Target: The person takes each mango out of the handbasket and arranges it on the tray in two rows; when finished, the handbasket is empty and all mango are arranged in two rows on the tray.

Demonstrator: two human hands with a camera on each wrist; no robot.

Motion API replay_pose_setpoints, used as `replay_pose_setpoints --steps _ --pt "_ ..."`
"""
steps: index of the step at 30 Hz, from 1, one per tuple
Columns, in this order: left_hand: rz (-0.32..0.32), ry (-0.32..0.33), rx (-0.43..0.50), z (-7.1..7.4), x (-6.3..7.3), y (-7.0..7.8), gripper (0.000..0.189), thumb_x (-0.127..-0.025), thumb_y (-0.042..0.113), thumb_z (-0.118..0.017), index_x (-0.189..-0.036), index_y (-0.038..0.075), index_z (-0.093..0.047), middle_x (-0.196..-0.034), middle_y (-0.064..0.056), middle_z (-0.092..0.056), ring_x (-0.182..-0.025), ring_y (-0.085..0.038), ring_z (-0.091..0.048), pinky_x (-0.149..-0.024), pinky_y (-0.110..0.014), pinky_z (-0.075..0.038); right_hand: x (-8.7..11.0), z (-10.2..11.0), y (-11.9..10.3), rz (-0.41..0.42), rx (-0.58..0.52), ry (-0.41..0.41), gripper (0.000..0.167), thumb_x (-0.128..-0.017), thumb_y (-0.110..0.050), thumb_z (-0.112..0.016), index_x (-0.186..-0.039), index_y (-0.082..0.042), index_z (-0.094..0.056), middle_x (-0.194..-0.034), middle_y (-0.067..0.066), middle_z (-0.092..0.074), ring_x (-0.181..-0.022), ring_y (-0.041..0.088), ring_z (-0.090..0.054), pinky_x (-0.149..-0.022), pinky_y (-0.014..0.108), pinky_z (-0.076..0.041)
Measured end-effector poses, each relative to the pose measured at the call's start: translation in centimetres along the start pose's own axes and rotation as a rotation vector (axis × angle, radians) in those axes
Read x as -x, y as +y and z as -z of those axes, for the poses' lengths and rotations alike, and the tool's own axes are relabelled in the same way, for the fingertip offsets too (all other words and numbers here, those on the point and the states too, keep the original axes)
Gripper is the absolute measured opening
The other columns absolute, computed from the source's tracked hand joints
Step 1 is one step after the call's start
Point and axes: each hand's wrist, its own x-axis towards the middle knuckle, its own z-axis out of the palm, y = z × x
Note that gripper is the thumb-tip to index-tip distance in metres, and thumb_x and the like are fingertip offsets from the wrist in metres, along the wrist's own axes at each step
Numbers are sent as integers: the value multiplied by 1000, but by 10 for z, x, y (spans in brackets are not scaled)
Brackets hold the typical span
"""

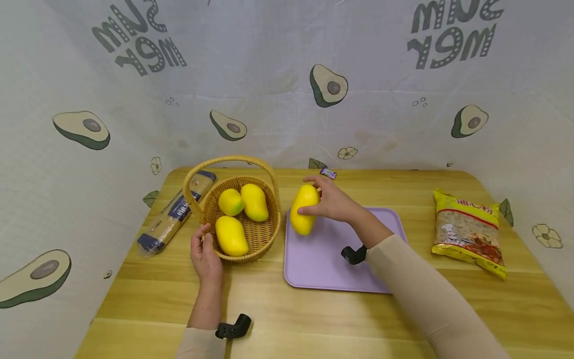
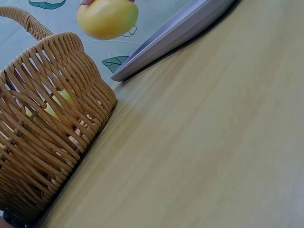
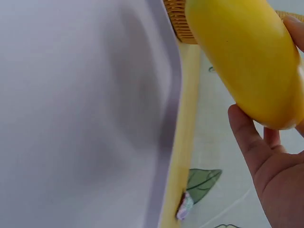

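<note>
In the head view my right hand (image 1: 334, 202) grips a yellow mango (image 1: 305, 209) above the left edge of a lilac tray (image 1: 323, 271). Seen from the right wrist, its fingers and thumb lie around the mango (image 3: 251, 61), which is off the tray surface (image 3: 85, 114). A round wicker basket (image 1: 257, 242) with a tall handle stands left of the tray. Three more mangoes lie inside it, one in front (image 1: 230, 236), one at the back right (image 1: 254, 202) and one at the back left (image 1: 230, 202). My left hand (image 1: 208, 262) rests against the basket's near left side, fingers loosely bent.
A long packaged item (image 1: 177, 214) in clear and blue wrapping lies left of the basket. At the right is a yellow printed bag (image 1: 468, 232). A small purple packet (image 1: 328, 173) lies at the table's back edge, before an avocado-print curtain (image 1: 278, 99).
</note>
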Motion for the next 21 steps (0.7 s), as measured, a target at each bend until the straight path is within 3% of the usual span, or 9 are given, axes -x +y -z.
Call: replay_pose_setpoints --steps 9,21 --pt "-5 -8 -3 1 0 2 30 -106 13 -42 -129 6 -59 -148 -8 -49 -145 -21 -36 -125 -42 -23 -16 -13 14 -63 -150 -25 86 -84 -25 -84 -154 -14 -36 -149 19 -42 -127 40 -50 -103 52 -49" --pt "-13 -13 10 1 0 0 28 -107 13 -42 -127 7 -60 -145 -7 -50 -142 -17 -38 -121 -40 -25 -21 -24 24 -87 -223 -30 79 -90 -26 -78 -154 -11 -35 -153 20 -44 -127 42 -55 -104 51 -50"
